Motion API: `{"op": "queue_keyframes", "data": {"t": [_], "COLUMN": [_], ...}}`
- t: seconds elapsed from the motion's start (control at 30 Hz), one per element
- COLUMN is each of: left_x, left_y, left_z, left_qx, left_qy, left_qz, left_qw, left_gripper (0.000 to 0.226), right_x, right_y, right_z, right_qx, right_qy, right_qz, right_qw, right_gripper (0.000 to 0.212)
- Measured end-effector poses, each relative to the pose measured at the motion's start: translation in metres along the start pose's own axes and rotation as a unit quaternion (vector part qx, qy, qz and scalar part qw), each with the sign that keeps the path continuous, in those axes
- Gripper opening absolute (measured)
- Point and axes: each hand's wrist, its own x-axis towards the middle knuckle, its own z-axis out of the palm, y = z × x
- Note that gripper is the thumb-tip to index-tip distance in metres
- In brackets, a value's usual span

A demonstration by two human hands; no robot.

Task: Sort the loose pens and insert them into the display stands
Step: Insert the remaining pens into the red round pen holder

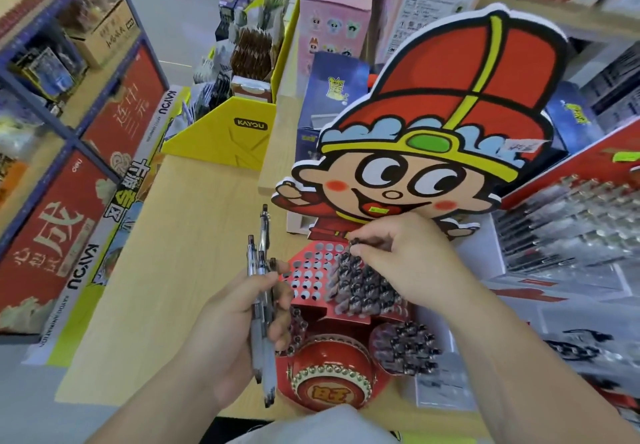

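While the right hand (398, 256) pinches a pen (356, 241) into the half-full stand (304, 270), the left hand (235, 332) grips several loose pens (263, 235)

Translucent plastic pens (260, 308), glossy printed-card stand (313, 272), matt wood-grain shelf (187, 235)

Pen (356, 242) mostly under right hand (401, 256)

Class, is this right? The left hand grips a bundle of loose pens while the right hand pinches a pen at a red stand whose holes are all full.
Not quite: the head view shows empty holes on the left side of the red stand; pens fill only its right side. The left hand with its bundle of pens and the right hand with its pen are as stated.
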Motion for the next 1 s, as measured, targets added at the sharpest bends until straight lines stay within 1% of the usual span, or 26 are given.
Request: {"op": "queue_keyframes", "data": {"t": [0.17,0.27,0.33,0.4,0.47,0.53,0.63,0.7,0.77,0.87,0.93,1.0], "left_x": [0.0,-0.002,-0.004,-0.005,-0.007,-0.01,-0.014,-0.017,-0.021,-0.027,-0.031,-0.035], "left_y": [-0.001,-0.001,0.0,0.001,0.002,0.002,-0.001,-0.003,-0.003,-0.003,-0.004,-0.004], "left_z": [0.003,0.006,0.007,0.007,0.009,0.011,0.012,0.012,0.015,0.023,0.031,0.036], "left_qx": [-0.004,-0.006,-0.006,-0.007,-0.016,-0.031,-0.031,0.011,0.081,0.169,0.206,0.234], "left_qy": [-0.001,-0.023,-0.042,-0.048,-0.049,-0.038,-0.023,-0.029,-0.046,-0.098,-0.136,-0.165], "left_qz": [-0.003,-0.003,-0.009,-0.009,-0.002,0.009,0.039,0.059,0.072,0.081,0.079,0.071], "left_qw": [1.0,1.0,0.999,0.999,0.999,0.999,0.998,0.998,0.993,0.977,0.966,0.955], "left_gripper": [0.031,0.027,0.031,0.034,0.023,0.02,0.02,0.022,0.017,0.021,0.028,0.033], "right_x": [0.005,0.004,0.002,0.0,-0.004,-0.01,-0.025,-0.037,-0.049,-0.062,-0.067,-0.071], "right_y": [-0.003,-0.004,-0.004,-0.005,-0.005,-0.005,-0.008,-0.015,-0.025,-0.035,-0.037,-0.037], "right_z": [-0.004,-0.006,-0.006,-0.005,-0.003,-0.001,0.0,0.001,0.002,0.004,0.006,0.006], "right_qx": [-0.04,-0.056,-0.063,-0.062,-0.053,-0.038,0.007,0.053,0.124,0.227,0.285,0.364], "right_qy": [-0.026,-0.041,-0.048,-0.041,-0.019,0.023,0.131,0.178,0.158,0.062,0.026,0.026], "right_qz": [-0.003,-0.01,-0.012,-0.013,-0.016,-0.024,-0.048,-0.067,-0.062,-0.043,-0.026,0.002], "right_qw": [0.999,0.998,0.997,0.997,0.998,0.999,0.99,0.98,0.978,0.971,0.958,0.931], "right_gripper": [0.021,0.022,0.023,0.024,0.026,0.027,0.022,0.017,0.012,0.01,0.012,0.009]}}
